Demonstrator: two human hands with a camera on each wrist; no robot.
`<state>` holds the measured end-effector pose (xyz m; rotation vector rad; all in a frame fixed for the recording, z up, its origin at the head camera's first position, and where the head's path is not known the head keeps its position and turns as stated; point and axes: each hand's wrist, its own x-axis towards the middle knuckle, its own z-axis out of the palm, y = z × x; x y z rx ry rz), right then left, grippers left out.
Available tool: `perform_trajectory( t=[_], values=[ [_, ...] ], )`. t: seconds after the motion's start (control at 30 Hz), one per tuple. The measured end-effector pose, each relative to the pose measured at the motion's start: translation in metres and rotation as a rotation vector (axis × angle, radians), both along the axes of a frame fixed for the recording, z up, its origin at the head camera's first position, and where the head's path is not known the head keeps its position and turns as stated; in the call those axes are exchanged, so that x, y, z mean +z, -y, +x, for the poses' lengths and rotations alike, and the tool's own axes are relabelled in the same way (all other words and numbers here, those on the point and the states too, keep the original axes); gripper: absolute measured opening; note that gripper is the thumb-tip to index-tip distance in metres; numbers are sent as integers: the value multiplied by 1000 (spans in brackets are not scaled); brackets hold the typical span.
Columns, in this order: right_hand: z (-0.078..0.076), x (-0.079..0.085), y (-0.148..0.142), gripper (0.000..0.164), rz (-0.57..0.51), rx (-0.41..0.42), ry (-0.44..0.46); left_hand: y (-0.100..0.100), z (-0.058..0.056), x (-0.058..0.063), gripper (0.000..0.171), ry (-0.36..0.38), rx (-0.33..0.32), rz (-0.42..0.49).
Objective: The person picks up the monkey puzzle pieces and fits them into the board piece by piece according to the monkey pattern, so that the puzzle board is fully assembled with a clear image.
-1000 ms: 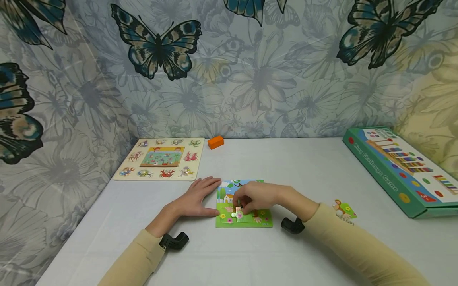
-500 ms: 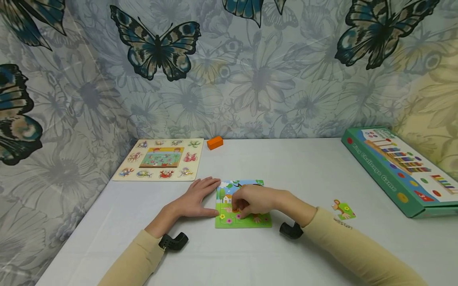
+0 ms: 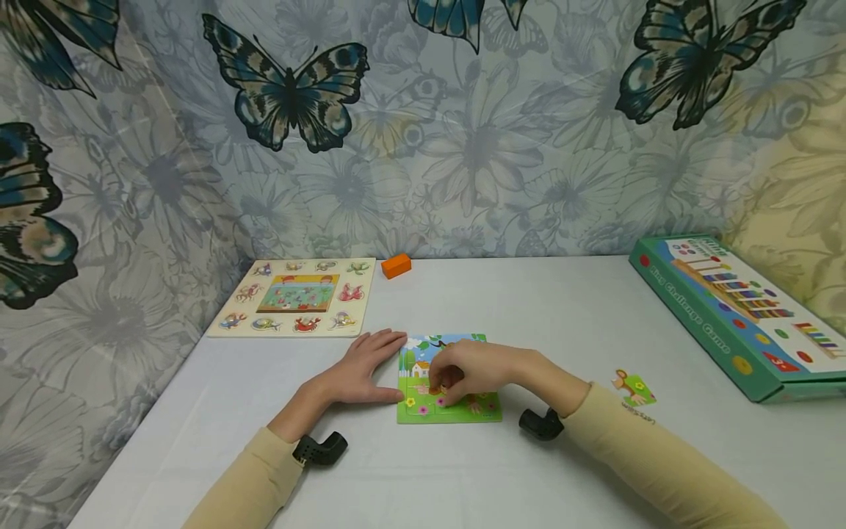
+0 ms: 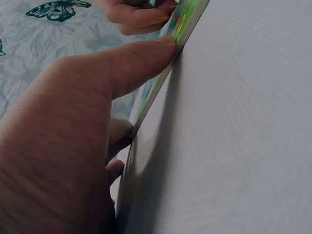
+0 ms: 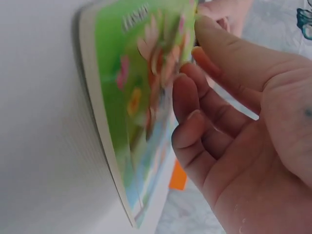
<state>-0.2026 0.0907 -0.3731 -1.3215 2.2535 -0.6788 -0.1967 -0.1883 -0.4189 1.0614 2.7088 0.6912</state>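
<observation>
A small jigsaw puzzle board [image 3: 416, 416], printed with a house, grass and flowers, lies on the white table. My left hand [image 3: 360, 372] rests flat at its left side, thumb and fingers spread along the edge; the left wrist view has the thumb [image 4: 146, 56] right at the rim. My right hand [image 3: 477, 369] bends over the board's middle. Its thumb and curled fingers pinch a puzzle piece [image 3: 440, 402] with a pink flower, low against the board and partly hidden by the hand. In the right wrist view, the other fingers [image 5: 187, 134] curl beside the board.
A wooden puzzle board [image 3: 228, 329] with sea animals lies at the back left, an orange block [image 3: 396, 266] beside it. One loose puzzle piece [image 3: 636, 389] sits near the right sleeve. At the right stands a green game box [image 3: 700, 323].
The flower piece, raised and tilted in my right fingers a second ago, now lies low in the board's picture. My right hand has dropped slightly; my left hand has stayed in place.
</observation>
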Motion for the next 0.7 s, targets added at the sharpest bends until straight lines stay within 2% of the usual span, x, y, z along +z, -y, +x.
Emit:
perform_trajectory(
  t=[0.17, 0.37, 0.7],
  values=[
    [-4, 8, -14, 19, -30, -26, 39, -1, 1, 2, 92, 0, -7, 11],
    [-10, 18, -41, 25, -68, -61, 46, -1, 1, 1, 93, -3, -8, 9],
    [-13, 25, -104, 34, -30, -225, 4, -1, 2, 2, 93, -1, 3, 6]
  ],
)
